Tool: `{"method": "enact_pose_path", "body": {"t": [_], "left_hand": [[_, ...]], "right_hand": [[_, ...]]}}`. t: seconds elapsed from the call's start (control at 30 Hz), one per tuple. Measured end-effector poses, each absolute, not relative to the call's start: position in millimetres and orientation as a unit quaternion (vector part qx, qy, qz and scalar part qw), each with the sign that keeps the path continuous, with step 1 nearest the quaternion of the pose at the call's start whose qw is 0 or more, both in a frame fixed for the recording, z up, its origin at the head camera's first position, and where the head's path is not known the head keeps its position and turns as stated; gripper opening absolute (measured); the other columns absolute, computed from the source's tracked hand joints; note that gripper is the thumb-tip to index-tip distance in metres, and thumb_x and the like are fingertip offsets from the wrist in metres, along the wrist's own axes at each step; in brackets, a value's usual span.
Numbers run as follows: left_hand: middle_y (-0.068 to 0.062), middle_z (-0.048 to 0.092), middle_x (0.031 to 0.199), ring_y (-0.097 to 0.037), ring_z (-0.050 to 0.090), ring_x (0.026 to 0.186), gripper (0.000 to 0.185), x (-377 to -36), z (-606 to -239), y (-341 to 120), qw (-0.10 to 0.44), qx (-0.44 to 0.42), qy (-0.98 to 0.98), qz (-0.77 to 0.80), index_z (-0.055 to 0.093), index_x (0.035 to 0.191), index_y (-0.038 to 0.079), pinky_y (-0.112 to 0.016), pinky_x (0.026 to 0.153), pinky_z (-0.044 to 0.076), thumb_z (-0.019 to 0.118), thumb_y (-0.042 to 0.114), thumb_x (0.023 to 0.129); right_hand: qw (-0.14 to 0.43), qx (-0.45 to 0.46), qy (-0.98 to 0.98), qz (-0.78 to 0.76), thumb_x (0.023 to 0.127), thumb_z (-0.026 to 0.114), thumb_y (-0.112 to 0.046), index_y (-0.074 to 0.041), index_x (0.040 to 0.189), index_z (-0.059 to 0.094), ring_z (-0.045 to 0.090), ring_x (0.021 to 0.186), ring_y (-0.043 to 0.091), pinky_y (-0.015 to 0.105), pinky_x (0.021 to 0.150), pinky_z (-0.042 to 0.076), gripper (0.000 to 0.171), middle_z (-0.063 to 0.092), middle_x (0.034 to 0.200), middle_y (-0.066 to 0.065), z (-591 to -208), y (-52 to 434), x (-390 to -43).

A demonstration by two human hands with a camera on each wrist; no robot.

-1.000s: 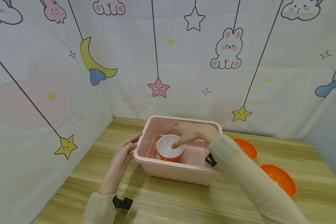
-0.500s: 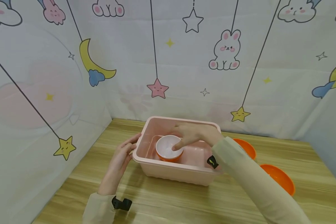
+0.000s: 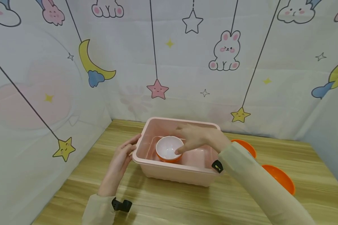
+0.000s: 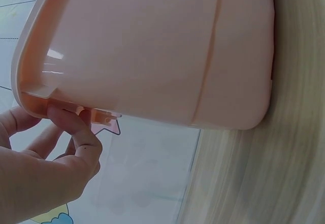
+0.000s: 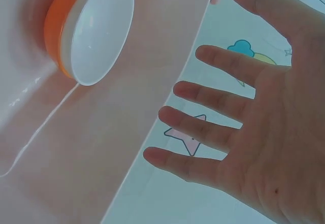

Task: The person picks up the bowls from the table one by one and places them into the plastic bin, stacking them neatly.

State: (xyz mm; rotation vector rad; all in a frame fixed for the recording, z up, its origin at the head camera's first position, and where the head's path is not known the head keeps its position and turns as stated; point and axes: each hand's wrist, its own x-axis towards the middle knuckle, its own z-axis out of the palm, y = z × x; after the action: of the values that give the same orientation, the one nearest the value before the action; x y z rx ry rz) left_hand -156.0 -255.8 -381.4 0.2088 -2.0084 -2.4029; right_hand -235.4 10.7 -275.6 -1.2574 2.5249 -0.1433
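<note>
The pink basin (image 3: 183, 170), near the bench's (image 3: 186, 203) back edge, is being gripped at its left rim by the left hand (image 3: 121, 159). The right hand (image 3: 198, 139) is being spread, fingers straight, holding nothing, above the white-lined orange bowl (image 3: 169, 148) inside.

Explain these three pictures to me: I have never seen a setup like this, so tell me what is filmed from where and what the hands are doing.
No machine here: a person wears three cameras. The wide picture comes from the head; the other two come from the wrists. On the wooden table stands a pink tub with a bowl, white inside and orange outside, sitting in it. Two orange bowls lie to its right. The left hand holds the tub's rim; the left wrist view shows its fingers there. The right hand is spread open above the bowl, holding nothing.
</note>
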Motion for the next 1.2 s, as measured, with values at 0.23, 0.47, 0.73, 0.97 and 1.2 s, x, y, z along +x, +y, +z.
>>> {"method": "enact_pose_path", "body": {"t": [0.23,0.47,0.73,0.97,1.2], "left_hand": [[0.0,0.039,0.153,-0.004,0.048,0.118,0.049,-156.2,-382.1,-256.7,0.002,0.067,-0.641,-0.765,0.044,0.144,0.009,-0.021,0.09,0.045,0.045,0.01,0.095],[0.0,0.038,0.153,-0.005,0.047,0.119,0.05,-155.9,-380.7,-256.2,-0.001,0.069,-0.643,-0.763,0.043,0.145,0.009,-0.021,0.091,0.044,0.046,0.01,0.095],[0.001,0.04,0.152,-0.004,0.05,0.115,0.049,-156.1,-380.1,-255.1,0.003,0.072,-0.642,-0.764,0.043,0.145,0.007,-0.022,0.09,0.045,0.045,0.01,0.095],[0.002,0.041,0.152,-0.004,0.049,0.116,0.05,-155.9,-380.0,-255.2,0.003,0.073,-0.641,-0.764,0.044,0.145,0.008,-0.022,0.091,0.045,0.046,0.01,0.095],[0.001,0.043,0.15,-0.003,0.052,0.113,0.05,-155.8,-380.3,-254.4,0.007,0.076,-0.639,-0.766,0.044,0.144,0.007,-0.023,0.092,0.045,0.046,0.009,0.095]], "right_hand": [[0.136,-0.454,0.878,-0.061,0.085,0.067,-0.041,-0.013,0.141,0.048,0.044,0.13,0.026,0.045,0.109,0.037,0.066,0.046,0.141,0.011,-279.0,18.3,-231.3],[0.127,-0.454,0.878,-0.081,0.085,0.065,-0.042,-0.015,0.143,0.046,0.041,0.134,0.026,0.047,0.11,0.036,0.067,0.045,0.144,0.008,-278.3,28.0,-227.1],[0.116,-0.451,0.878,-0.109,0.086,0.064,-0.042,-0.019,0.144,0.045,0.038,0.136,0.026,0.049,0.112,0.033,0.065,0.044,0.146,0.007,-276.3,37.1,-221.3],[0.088,-0.451,0.88,-0.119,0.087,0.063,-0.039,-0.018,0.143,0.047,0.038,0.136,0.025,0.049,0.11,0.036,0.062,0.045,0.144,0.005,-278.6,44.0,-213.6],[0.035,-0.484,0.865,-0.128,0.089,0.063,-0.037,-0.016,0.14,0.051,0.042,0.133,0.025,0.048,0.11,0.035,0.056,0.051,0.14,0.004,-283.6,52.1,-210.5]]}}
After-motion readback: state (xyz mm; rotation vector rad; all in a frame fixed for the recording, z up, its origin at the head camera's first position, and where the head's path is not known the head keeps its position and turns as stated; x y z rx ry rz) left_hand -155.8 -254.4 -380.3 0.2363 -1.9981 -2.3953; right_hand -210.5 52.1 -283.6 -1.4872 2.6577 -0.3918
